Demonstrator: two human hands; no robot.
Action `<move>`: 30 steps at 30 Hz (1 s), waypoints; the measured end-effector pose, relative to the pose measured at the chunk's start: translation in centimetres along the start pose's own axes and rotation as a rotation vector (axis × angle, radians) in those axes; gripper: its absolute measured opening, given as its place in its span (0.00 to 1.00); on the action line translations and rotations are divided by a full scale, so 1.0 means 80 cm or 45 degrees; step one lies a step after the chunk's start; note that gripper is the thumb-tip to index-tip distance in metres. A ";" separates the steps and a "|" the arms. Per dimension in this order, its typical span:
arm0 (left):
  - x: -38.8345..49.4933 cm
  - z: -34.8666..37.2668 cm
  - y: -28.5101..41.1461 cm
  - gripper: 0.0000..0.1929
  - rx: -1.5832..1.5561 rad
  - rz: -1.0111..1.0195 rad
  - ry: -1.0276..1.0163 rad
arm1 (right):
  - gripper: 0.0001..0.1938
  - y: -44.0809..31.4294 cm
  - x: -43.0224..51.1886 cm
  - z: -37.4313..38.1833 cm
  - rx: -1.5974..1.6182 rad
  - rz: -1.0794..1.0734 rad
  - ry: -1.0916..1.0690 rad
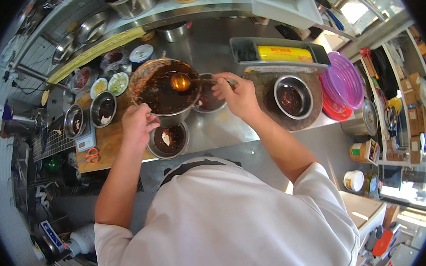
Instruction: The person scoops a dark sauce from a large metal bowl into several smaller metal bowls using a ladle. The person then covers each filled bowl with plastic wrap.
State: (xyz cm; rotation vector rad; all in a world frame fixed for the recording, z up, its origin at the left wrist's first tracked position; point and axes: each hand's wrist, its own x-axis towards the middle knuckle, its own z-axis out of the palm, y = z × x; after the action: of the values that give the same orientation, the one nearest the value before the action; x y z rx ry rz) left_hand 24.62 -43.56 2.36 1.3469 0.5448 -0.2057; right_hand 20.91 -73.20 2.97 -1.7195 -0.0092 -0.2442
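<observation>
My left hand (139, 124) grips the near-left rim of a large metal pot (175, 112), its inner walls coated with dark reddish-brown sauce. The handle of a metal ladle (181, 82) is in my right hand (235, 95); the ladle's shiny bowl is over the sauce inside the pot. A metal bowl (167, 139) with dark sauce and a white dollop stands at the counter edge, just below the pot. Partly hidden behind the pot and my right hand is another metal bowl (210, 105) with dark contents. Farther right, a metal bowl (293, 97) of dark sauce rests on a round chopping board (317, 115).
Two metal bowls (103, 108) with dark sauce stand left, near a digital scale (86, 143) and orange-handled scissors (93, 156). Small bowls of chopped food (118, 84) lie behind. Purple baskets (343, 81) are at right; a shelf (210, 7) spans the back.
</observation>
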 end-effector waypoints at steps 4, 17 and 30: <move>-0.002 -0.010 -0.003 0.08 -0.135 -0.121 -0.094 | 0.14 -0.017 0.036 0.018 -0.392 -0.190 -0.259; -0.118 -0.171 0.019 0.03 -0.505 -0.003 0.233 | 0.14 0.002 0.173 0.139 0.052 0.162 -0.302; -0.195 -0.465 -0.017 0.13 -0.520 0.159 0.598 | 0.24 -0.028 0.450 0.488 0.318 0.500 -0.043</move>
State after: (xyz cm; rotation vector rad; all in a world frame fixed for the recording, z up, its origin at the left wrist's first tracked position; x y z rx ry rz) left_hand 1.19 -10.75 4.25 1.0203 0.8404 0.3207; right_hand 61.91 -39.45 5.60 -1.4415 0.2612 0.0755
